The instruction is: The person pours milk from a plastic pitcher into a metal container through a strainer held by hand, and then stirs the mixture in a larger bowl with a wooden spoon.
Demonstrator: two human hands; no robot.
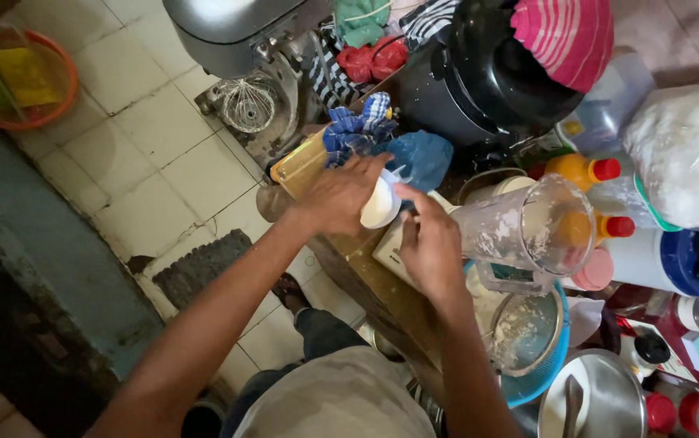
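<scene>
My left hand (340, 193) grips a small white plastic pouch (382, 203) from the left side, above the edge of a brown wooden table (382, 280). My right hand (429, 239) pinches the same pouch at its right end, fingers bent around it. A blue plastic bag (424, 156) and a blue checked cloth (359, 126) lie just behind the hands. A clear plastic measuring jug (532, 231) dusted with flour stands right of my right hand.
A stand mixer with a whisk (246, 101) stands at the back. A black pot (479, 77), orange bottles with red caps (585, 170), a metal bowl in a blue basin (526, 332), a steel plate (601, 401) and jars crowd the right. Tiled floor lies left.
</scene>
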